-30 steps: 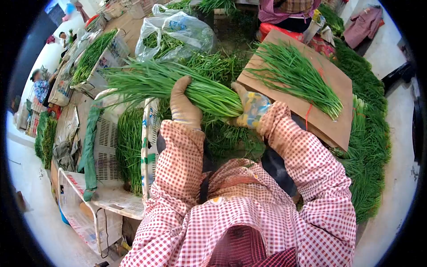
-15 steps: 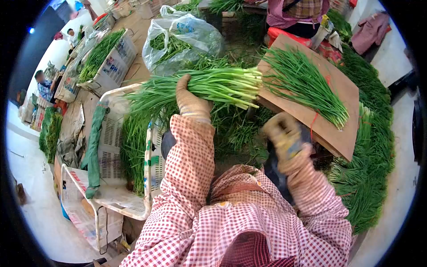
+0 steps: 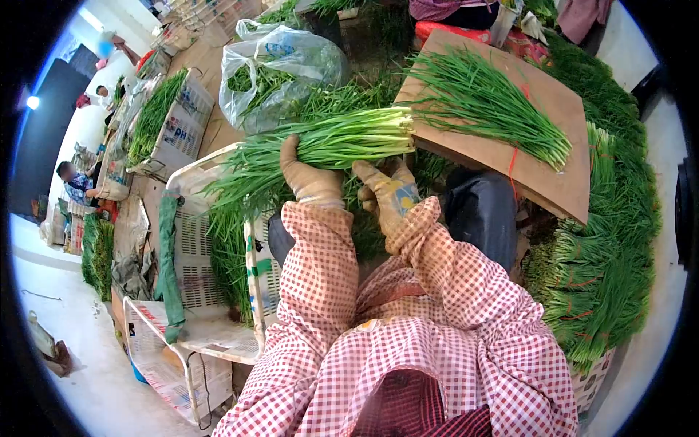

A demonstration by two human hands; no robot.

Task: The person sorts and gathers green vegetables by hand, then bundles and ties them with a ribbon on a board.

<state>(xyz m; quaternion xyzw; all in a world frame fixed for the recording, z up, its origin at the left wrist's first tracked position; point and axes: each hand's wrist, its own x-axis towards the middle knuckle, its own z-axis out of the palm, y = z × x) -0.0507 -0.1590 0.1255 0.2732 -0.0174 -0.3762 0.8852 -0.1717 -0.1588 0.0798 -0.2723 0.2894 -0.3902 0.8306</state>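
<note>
My gloved left hand (image 3: 312, 175) is wrapped round a loose bunch of long green stalks (image 3: 349, 138), its thumb over the top. The pale stem ends point right and the leafy tips spread left over a white crate. Just below the stems, my gloved right hand (image 3: 389, 193) has its fingers apart and curved, with nothing visible between them. Another green bunch (image 3: 495, 102) lies on a brown board (image 3: 557, 193) at the right, with a red band round it. A red tie (image 3: 513, 175) hangs over the board's near edge.
The white crate (image 3: 260, 309) with stalks inside stands at the left. A clear plastic bag (image 3: 320, 62) of greens sits beyond the hands. Tied bunches (image 3: 604, 255) are piled along the right. A seated person (image 3: 79, 183) is far left; another person's lap (image 3: 466, 16) shows behind the board.
My right hand first left the stem ends and dropped toward my knee, then came back up under the stems with fingers apart. My left hand has kept hold of the bunch.
</note>
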